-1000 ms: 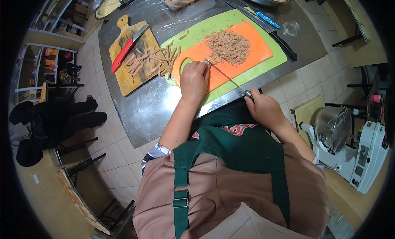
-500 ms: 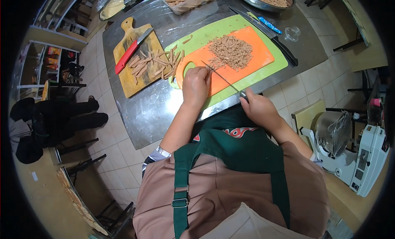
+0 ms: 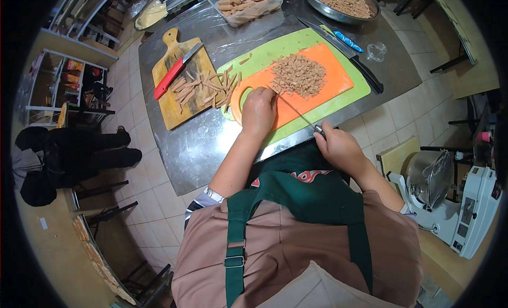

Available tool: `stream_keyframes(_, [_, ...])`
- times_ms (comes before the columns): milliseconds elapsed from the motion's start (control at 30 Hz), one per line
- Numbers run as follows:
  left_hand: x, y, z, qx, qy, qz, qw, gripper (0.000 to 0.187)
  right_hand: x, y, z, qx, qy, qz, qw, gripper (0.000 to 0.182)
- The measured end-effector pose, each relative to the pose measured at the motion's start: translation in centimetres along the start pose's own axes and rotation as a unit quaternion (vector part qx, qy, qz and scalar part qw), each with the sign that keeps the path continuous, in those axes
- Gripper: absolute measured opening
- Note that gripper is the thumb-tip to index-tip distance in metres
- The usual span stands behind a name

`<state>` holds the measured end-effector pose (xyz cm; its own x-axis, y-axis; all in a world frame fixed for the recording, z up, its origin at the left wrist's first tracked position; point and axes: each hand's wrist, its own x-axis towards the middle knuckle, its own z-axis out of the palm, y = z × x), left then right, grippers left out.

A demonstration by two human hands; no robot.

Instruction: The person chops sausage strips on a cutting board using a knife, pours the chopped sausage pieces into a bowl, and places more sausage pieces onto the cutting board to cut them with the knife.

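Take the orange cutting board [image 3: 317, 91] as your landmark. Your left hand [image 3: 259, 111] rests on its near-left part, fingers curled down over whatever strips you are cutting (the hand hides them, so how many are pinned there cannot be told). Your right hand [image 3: 338, 146] sits off the board's near edge, over the rim of the steel table [image 3: 201, 144], closed around the handle of a thin-bladed knife [image 3: 299, 113].

The relation that matters: the blade's long axis runs diagonally from your right hand up and to the left across the board, and its tip ends just beside your left fingertips, at the near-left edge of the pile of diced pieces [image 3: 299, 75]. So the cutting spot lies away and to the left of the knife grip, and your left hand is by far the nearer one to it.

The diced pile takes up the board's far middle. To the board's left, uncut strips [image 3: 211, 88] lie spread over the green board [image 3: 360, 83] beneath it and the wooden board [image 3: 174, 104], where a red-handled knife [image 3: 173, 74] rests.
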<state>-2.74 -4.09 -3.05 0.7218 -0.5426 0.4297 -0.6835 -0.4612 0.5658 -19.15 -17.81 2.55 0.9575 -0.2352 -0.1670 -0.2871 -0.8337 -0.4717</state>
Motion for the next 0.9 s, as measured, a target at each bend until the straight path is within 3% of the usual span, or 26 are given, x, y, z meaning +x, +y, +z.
stream_keyframes(167, [0.0, 0.5, -0.5, 0.028, -0.003, 0.015, 0.999, 0.008, 1.8, -0.1, 1.2, 0.017, -0.042, 0.021, 0.999, 0.025])
stream_keyframes(567, [-0.2, 0.2, -0.5, 0.005, -0.001, -0.027, 1.0, 0.007, -0.8, 0.3, 0.1, -0.018, 0.044, -0.02, 0.999, 0.024])
stream_keyframes(633, [-0.2, 0.1, -0.6, -0.007, -0.008, -0.017, 1.0, 0.006, -0.6, -0.3, -0.2, -0.024, -0.005, -0.007, 1.0, 0.024])
stream_keyframes(900, [-0.3, 0.4, -1.0, -0.005, -0.003, -0.02, 1.0, 0.007, 1.2, -0.2, 1.0, -0.015, -0.031, 0.016, 0.999, 0.025])
